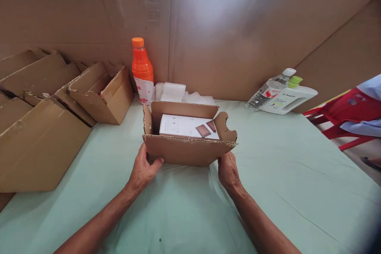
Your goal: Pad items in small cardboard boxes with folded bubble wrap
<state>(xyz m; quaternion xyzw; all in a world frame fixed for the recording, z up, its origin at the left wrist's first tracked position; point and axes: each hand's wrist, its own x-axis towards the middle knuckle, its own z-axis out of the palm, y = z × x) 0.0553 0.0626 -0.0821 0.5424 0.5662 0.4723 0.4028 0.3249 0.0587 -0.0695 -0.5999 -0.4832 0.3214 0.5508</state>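
Note:
An open-topped cardboard box point(181, 150) sits in front of me, with a torn, notched flap at its right end. Inside it lies a white carton point(181, 125) printed with brown rectangles. My left hand point(144, 170) grips the box's lower left corner, its thumb along the front face and the other fingers partly hidden behind the side. At the lower right corner, my right hand point(228, 170) holds the box from beneath, most of its fingers out of sight. Just behind the box are white foam sheets point(174, 92).
Several cardboard boxes point(35, 143) crowd the left side. An orange bottle point(143, 71) stands behind. A clear plastic bottle point(269, 89) leans on a white jug point(285, 101) at the back right. A cardboard wall point(226, 39) closes the far edge; a red chair point(351, 113) is beyond the right edge.

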